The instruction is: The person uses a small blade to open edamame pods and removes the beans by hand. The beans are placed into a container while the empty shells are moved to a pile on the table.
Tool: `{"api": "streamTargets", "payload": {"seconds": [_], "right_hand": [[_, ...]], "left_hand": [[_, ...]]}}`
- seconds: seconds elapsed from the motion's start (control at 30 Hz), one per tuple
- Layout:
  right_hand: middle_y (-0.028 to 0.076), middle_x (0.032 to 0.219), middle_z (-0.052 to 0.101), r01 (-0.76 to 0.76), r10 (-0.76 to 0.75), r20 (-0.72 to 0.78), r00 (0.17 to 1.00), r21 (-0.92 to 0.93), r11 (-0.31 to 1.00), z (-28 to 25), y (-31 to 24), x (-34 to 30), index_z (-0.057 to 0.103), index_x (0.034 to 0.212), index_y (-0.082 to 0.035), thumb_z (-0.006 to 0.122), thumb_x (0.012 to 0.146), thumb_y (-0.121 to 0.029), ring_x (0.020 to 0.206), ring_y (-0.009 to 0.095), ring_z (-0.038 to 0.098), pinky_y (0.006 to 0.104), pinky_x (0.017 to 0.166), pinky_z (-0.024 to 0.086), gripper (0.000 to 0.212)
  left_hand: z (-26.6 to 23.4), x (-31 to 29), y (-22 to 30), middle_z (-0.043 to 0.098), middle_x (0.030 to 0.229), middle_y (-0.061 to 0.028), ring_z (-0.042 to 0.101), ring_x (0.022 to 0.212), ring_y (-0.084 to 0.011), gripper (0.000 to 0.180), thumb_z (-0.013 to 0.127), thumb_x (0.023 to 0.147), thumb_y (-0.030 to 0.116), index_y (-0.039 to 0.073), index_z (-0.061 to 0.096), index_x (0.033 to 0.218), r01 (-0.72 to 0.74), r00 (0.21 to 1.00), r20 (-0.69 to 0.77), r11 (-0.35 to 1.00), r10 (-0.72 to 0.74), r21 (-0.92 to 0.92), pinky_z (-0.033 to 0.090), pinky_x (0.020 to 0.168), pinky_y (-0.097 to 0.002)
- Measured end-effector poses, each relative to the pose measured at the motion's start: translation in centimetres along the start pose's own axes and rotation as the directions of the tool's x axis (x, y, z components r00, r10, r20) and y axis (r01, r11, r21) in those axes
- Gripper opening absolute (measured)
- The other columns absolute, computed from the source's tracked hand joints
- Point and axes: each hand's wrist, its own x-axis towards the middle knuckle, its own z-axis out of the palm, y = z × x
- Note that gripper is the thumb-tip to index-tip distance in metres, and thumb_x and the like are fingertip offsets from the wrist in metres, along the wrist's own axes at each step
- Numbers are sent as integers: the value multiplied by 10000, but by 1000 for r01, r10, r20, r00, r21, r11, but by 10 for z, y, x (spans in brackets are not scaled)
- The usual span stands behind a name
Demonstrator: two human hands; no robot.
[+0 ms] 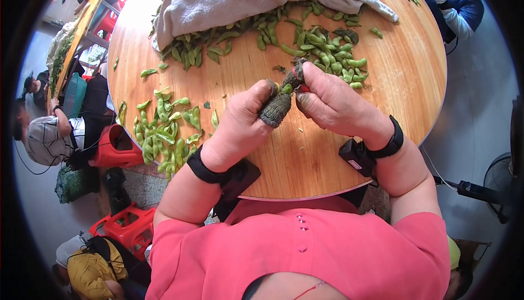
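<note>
My left hand (244,115) and my right hand (333,99) meet over the middle of the round wooden table (295,163). Dark knitted covers wrap some of the fingers on both hands. Pinched between the fingertips is a small green edamame pod (287,89), mostly hidden by the covers. Both hands are closed on it. Beyond my right hand lies a heap of plump edamame pods (327,49). Left of my left hand, a looser pile of flatter, paler pods (165,131) spreads toward the table edge.
A grey-white cloth (229,0) covers a big mound of pods at the back. Black bands (390,139) with small boxes circle my wrists. Other people sit at the left, lower left and far right. Red plastic stools (117,147) stand at the left, a fan (498,185) at the right.
</note>
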Motion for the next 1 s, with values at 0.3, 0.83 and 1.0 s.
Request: {"api": "streamTargets", "payload": {"seconds": [0.3,0.83,1.0], "right_hand": [[143,689,515,-22,25,-22,999,130,991,4,-4,-1,445,963,-35,465,855,-33,604,287,558,347,561,443,110],[188,705,541,93,-128,-181,975,-188,978,8,-9,-4,466,887,-39,570,834,-78,655,397,559,403,541,447,124],[154,691,521,126,-124,-70,990,19,992,12,-8,-5,453,894,-32,543,852,-53,631,340,551,364,550,444,101]], "left_hand": [[-2,-2,13,439,643,18,421,579,-50,28,575,869,74,71,564,896,424,904,247,658,-348,-623,318,501,-203],[-7,1,5,569,820,52,506,750,-21,122,593,877,126,43,603,966,238,968,159,910,-194,-339,408,639,-186],[-12,-3,5,552,781,65,474,709,-22,128,590,895,174,53,612,931,351,923,327,793,-204,-498,383,621,-194]]}}
